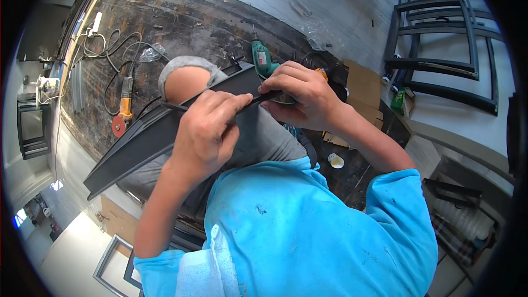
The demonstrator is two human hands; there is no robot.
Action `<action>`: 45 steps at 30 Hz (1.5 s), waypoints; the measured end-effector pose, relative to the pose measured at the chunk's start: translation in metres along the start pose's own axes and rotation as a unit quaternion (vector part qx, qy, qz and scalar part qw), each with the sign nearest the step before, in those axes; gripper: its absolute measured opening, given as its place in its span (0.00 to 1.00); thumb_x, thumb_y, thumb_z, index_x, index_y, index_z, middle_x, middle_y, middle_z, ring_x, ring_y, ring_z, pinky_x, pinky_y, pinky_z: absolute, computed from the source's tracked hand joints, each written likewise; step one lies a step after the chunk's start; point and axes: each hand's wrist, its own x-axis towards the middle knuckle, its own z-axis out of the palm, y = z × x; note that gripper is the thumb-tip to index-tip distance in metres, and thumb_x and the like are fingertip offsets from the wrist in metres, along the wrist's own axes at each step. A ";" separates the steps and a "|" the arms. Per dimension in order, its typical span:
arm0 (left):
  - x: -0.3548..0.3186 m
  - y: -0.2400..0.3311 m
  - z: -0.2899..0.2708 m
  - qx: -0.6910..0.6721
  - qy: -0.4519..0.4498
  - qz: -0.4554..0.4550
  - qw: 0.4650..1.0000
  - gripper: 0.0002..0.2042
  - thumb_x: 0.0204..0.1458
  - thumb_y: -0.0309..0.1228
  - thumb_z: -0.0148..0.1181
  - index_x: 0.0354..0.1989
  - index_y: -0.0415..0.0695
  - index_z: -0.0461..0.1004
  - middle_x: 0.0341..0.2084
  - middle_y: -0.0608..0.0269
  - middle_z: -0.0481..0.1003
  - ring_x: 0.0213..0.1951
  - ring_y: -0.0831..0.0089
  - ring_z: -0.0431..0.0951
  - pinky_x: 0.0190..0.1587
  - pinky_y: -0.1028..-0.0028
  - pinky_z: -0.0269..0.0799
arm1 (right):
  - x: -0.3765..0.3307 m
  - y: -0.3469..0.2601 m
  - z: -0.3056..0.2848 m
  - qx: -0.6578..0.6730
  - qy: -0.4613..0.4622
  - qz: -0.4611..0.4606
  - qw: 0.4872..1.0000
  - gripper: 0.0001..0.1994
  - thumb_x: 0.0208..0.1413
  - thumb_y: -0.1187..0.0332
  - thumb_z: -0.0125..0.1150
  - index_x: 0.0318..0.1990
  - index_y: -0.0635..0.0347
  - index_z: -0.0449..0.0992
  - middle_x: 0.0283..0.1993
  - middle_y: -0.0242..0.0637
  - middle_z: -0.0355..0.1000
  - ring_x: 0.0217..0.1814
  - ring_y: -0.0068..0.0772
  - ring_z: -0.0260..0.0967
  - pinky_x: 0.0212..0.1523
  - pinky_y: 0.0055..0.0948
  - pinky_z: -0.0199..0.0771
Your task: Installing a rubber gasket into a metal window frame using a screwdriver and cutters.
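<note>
Dark-grey channel [140, 146], seemingly light and stiff, best edge-held, is laid across the thigh [264, 140]; a pliable-looking black strip [258, 99] is pinched in the right hand [304, 93] and touched by the left hand [206, 125], fingers bent, clamping unclear.

A bright turquoise-blue shirt [308, 236] fills the lower middle of the frame, creased across the back and sides, with a small dark smudge [261, 209] and fainter specks. Its loose short sleeves show at lower left [159, 269] and at right [399, 203], ending in plain hems. A paler blue, fuzzy towel [203, 272] lies over the shirt at lower left. Grey, wrinkled legwear [267, 137] spans the centre, its cloth edge circling a bare knee [186, 85]. The left hand [206, 124] and right hand [305, 91] are bare.
</note>
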 end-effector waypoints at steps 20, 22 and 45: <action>0.014 0.012 0.043 0.031 0.080 -0.001 0.996 0.13 0.47 0.20 0.66 0.42 0.40 0.81 0.32 0.59 0.76 0.38 0.60 0.74 0.42 0.63 0.66 | -0.019 0.002 -0.016 0.033 -0.017 0.087 0.996 0.16 0.43 0.76 0.72 0.43 0.59 0.80 0.42 0.37 0.78 0.44 0.39 0.77 0.44 0.34 0.79; 0.015 0.012 0.045 0.039 0.084 0.009 0.996 0.13 0.46 0.20 0.67 0.42 0.40 0.81 0.32 0.59 0.76 0.37 0.60 0.74 0.42 0.64 0.66 | -0.020 0.002 -0.014 0.042 0.006 0.089 0.995 0.14 0.43 0.76 0.72 0.41 0.59 0.80 0.41 0.37 0.79 0.44 0.39 0.77 0.43 0.33 0.79; 0.017 0.014 0.053 0.022 0.087 -0.008 0.996 0.09 0.46 0.20 0.66 0.37 0.40 0.78 0.32 0.59 0.77 0.37 0.60 0.75 0.43 0.64 0.65 | -0.026 0.012 0.002 0.043 0.048 -0.002 0.998 0.14 0.41 0.76 0.72 0.37 0.59 0.78 0.39 0.36 0.77 0.44 0.40 0.77 0.44 0.35 0.79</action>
